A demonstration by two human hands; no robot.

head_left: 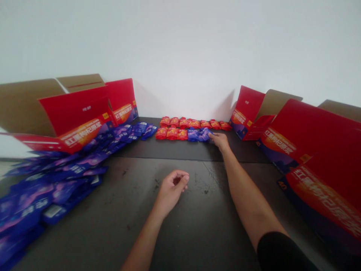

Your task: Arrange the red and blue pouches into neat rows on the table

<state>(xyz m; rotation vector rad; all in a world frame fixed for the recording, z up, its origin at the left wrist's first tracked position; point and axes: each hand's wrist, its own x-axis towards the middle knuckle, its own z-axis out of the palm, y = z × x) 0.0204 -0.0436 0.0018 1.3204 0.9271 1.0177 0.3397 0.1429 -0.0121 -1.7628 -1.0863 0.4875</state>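
Note:
My right hand (220, 140) reaches to the far part of the dark table, its fingers pinching the right edge of a blue-purple packet (204, 134). This packet sits at the right end of the front row, touching another blue packet (193, 134). To their left in that row are three red packets (172, 133). Behind them runs a second row of several red packets (194, 123). Nearer to me, my left hand (174, 185) hovers over the table, fingers curled and thumb against them, with nothing visible inside.
On the left, a large heap of blue packets (70, 169) spreads along the table (113, 222), beside open red cartons (76, 113). More open red cartons (282, 131) stand along the right side. A white wall (180, 56) rises behind the rows.

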